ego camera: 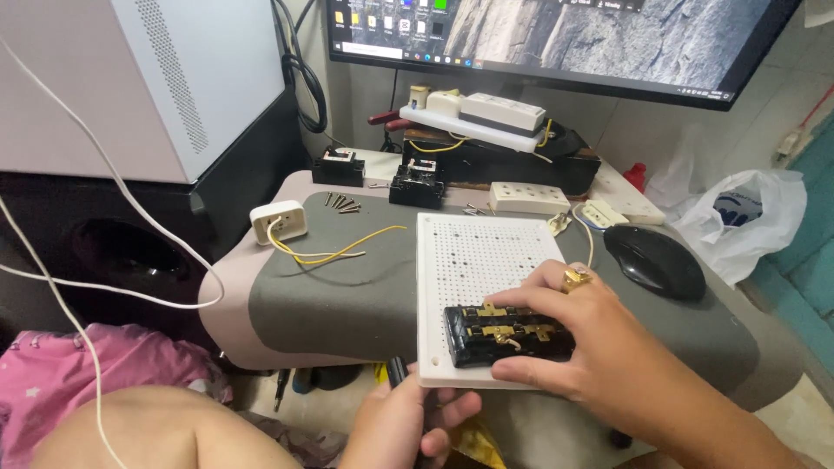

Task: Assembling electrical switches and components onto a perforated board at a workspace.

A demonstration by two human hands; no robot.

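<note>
One camera on my head, looking down and forward over my lap, close above my hands (521, 373) at the frame's bottom, the monitor (565, 43) cut off at top.
</note>
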